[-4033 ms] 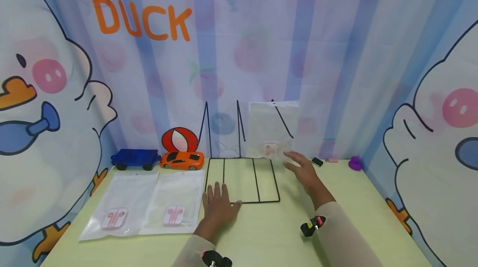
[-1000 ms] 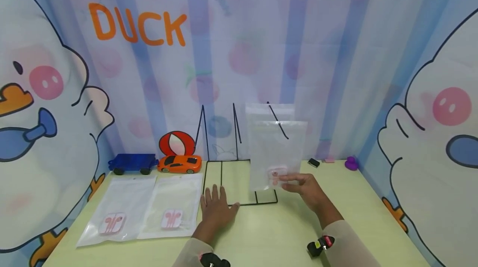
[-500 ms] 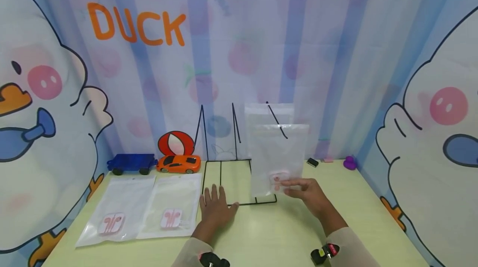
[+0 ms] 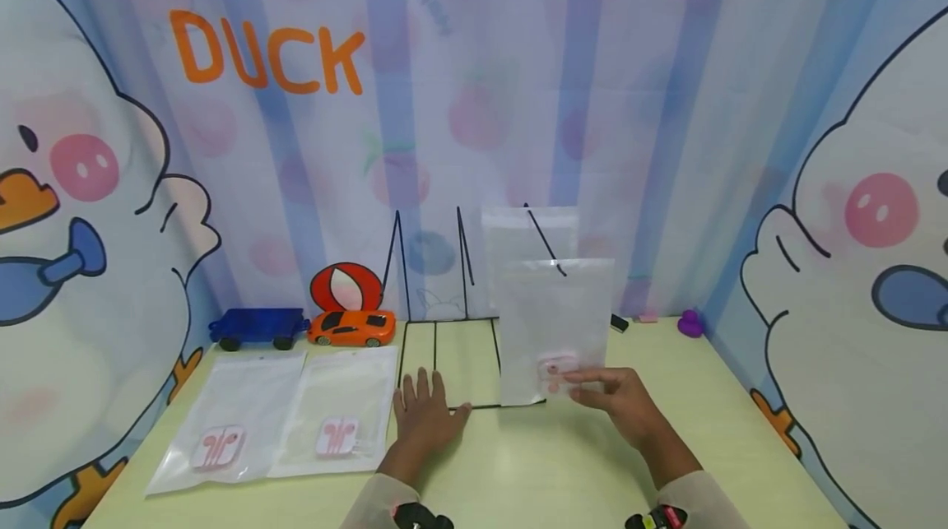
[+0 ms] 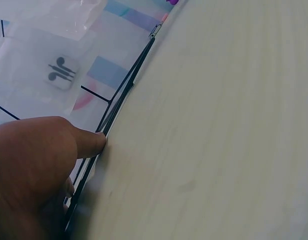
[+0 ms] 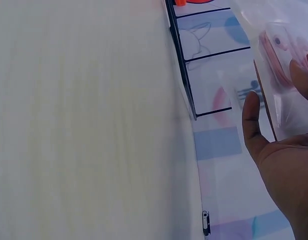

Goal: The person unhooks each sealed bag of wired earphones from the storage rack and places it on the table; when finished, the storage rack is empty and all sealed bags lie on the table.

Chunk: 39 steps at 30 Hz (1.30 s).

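While the left grip (image 4: 425,422), fingers spread, touches the rack (image 4: 434,348), the left wrist view shows us an earphone case (image 5: 60,71) in the hanging bag (image 5: 24,55), hidden in the head view by the held bag (image 4: 551,307) before it. The right grip (image 4: 625,406), cut off in its view, pinches that upright, translucent bag's lower right edge.

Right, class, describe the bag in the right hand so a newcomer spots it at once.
Find the black wire rack towards the back of the table. At its right end is an upright, whitish bag with a small pink-patterned case near the bottom. Unlike the two bags lying flat and the bag behind, this one is pinched by the right hand.
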Each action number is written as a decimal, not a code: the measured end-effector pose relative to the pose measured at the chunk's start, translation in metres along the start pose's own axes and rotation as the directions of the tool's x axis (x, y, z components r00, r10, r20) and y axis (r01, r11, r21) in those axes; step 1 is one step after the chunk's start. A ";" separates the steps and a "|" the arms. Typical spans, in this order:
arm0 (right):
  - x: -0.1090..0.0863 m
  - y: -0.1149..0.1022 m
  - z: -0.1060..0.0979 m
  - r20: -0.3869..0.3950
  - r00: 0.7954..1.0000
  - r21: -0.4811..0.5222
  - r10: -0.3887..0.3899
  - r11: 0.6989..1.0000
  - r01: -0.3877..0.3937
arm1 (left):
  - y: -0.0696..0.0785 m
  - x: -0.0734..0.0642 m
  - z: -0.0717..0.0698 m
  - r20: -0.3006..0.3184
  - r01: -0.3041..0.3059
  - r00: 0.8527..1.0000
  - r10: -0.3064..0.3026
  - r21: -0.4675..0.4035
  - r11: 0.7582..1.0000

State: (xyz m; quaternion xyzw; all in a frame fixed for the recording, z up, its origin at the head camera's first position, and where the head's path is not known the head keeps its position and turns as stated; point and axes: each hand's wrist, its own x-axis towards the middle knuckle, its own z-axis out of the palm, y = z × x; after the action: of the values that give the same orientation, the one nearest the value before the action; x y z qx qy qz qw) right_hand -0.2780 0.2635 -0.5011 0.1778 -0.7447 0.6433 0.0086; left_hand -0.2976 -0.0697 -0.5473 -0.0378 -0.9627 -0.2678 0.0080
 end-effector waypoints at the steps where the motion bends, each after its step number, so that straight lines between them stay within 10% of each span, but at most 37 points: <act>1: -0.001 0.000 0.000 0.005 1.000 0.022 -0.005 1.000 0.005 | -0.001 0.000 0.000 -0.003 0.001 1.000 -0.001 0.002 1.000; 39: -0.030 0.013 -0.018 0.130 0.981 0.232 -0.146 0.966 0.113 | -0.004 0.003 0.002 0.000 0.000 1.000 0.000 0.012 1.000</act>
State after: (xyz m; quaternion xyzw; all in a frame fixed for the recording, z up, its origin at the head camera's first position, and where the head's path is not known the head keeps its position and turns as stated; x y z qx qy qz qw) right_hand -0.2569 0.2899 -0.5173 0.2729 -0.6530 0.7061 -0.0238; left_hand -0.3005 -0.0717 -0.5506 -0.0380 -0.9643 -0.2620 0.0080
